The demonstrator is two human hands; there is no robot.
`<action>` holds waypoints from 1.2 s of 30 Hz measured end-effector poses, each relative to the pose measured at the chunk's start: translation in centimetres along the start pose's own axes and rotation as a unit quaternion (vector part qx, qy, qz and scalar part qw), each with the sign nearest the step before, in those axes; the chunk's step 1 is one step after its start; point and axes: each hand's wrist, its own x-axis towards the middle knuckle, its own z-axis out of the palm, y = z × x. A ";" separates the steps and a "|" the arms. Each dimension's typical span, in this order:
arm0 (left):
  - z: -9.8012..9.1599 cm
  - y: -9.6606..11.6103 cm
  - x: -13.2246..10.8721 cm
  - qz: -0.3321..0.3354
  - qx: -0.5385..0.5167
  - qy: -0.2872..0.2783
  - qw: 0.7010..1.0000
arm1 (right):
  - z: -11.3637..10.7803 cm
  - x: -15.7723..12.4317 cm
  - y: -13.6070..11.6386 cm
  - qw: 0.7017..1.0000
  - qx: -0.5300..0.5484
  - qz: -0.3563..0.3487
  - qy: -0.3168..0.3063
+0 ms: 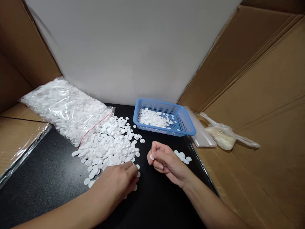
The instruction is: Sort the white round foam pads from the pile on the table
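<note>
My right hand is closed, a small white disc pinched between its thumb and fingers above the black tabletop. At the near edge of a spread pile of white discs, my left hand is down with its fingers curled; whatever lies in them is hidden behind the hand. A few discs show around those fingers. The pile runs out from the mouth of a clear plastic bag full of such discs, with a red line near its opening. Just behind my right hand lies a small group of discs.
A blue perforated basket with many white discs inside stands at the back. Right of it are a clear plastic sheet or sleeve and a knotted bag with pale contents. Cardboard walls flank both sides, a pale wall behind.
</note>
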 end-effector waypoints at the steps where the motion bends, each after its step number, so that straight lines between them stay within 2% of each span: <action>1: -0.4 -0.3 -0.2 -0.018 -0.065 0.005 0.998 | 0.2 0.1 -0.1 1.000 -0.007 0.004 -0.004; 4: -1.5 -1.3 -1.0 -0.085 -0.225 0.004 0.971 | 0.7 0.0 -0.5 0.997 -0.069 0.016 -0.030; 7: -2.0 -1.8 -1.4 -0.107 -0.331 0.016 0.937 | 1.0 -0.2 -0.5 0.969 -0.241 -0.022 -0.057; 9: -2.0 -1.8 -1.5 -0.110 -0.375 0.017 0.920 | 1.1 -0.5 0.0 0.933 -0.349 -0.059 -0.072; 11: -2.0 -1.8 -1.4 -0.113 -0.401 0.012 0.909 | 1.2 -0.8 0.9 0.908 -0.403 -0.084 -0.078; 15: -1.6 -1.9 -1.2 -0.100 -0.464 0.000 0.880 | 1.3 -1.2 2.3 0.885 -0.439 -0.134 -0.074; 17: -1.5 -2.1 -1.3 -0.099 -0.493 -0.002 0.864 | 1.4 -1.3 2.3 0.900 -0.413 -0.130 -0.057; 18: -1.5 -2.2 -1.3 -0.099 -0.502 0.003 0.859 | 1.4 -1.2 2.1 0.916 -0.383 -0.111 -0.043; 20: -1.6 -2.4 -1.4 -0.102 -0.506 0.020 0.856 | 1.3 -1.1 1.7 0.961 -0.273 -0.042 -0.029; 22: -1.8 -2.4 -1.5 -0.113 -0.504 0.019 0.856 | 1.3 -1.0 1.4 0.990 -0.132 0.037 -0.042; 24: -2.1 -2.2 -1.6 -0.129 -0.495 0.000 0.859 | 1.4 -0.9 1.2 0.994 -0.026 0.086 -0.058; 26: -2.3 -1.9 -1.7 -0.136 -0.490 -0.015 0.861 | 1.6 -0.9 1.1 0.993 0.024 0.096 -0.058; 28: -2.4 -1.7 -1.7 -0.143 -0.505 -0.019 0.851 | 1.6 -0.9 1.0 0.992 0.054 0.096 -0.060; 32: -2.4 -1.7 -1.6 -0.178 -0.557 -0.024 0.811 | 1.3 -0.7 0.8 0.986 0.126 0.082 -0.068; 36: -2.4 -2.1 -1.6 -0.169 -0.580 -0.006 0.797 | 0.9 -0.5 0.7 0.991 0.116 0.057 -0.035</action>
